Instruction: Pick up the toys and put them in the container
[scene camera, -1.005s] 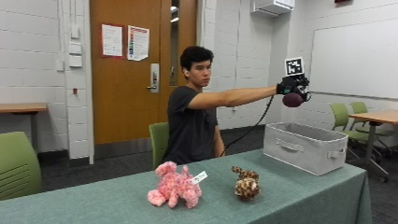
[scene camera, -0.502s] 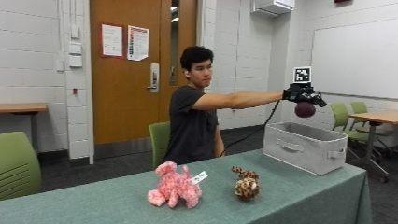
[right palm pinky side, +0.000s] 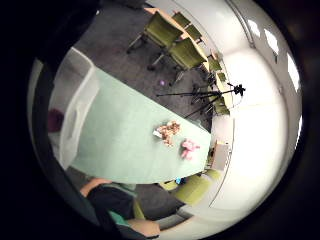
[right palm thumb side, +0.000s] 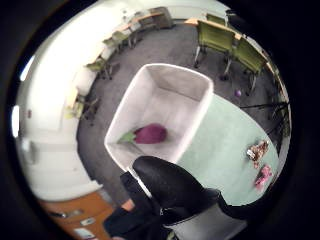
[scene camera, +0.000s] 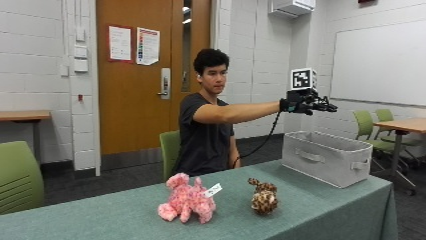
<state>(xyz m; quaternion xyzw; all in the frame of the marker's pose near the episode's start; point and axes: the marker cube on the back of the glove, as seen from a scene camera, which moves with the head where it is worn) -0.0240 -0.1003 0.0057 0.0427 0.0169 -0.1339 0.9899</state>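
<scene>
Gloved right hand (scene camera: 307, 104) over grey container (scene camera: 326, 157), fingers spread, empty; purple toy (right palm thumb side: 149, 134) apparently inside. Next: reach low for spotted toy (scene camera: 263, 196), then pink toy (scene camera: 188, 201).

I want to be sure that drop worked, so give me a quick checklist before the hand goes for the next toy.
1. Purple toy inside the grey container: ok, it lies on the bottom.
2. Gloved right hand empty, fingers spread above the container: ok.
3. Pink plush toy on the table, unobstructed: ok.
4. Brown spotted plush toy on the table beside the pink one, apart from it: ok.
5. Room in the container for both: ok, mostly bare floor.
</scene>
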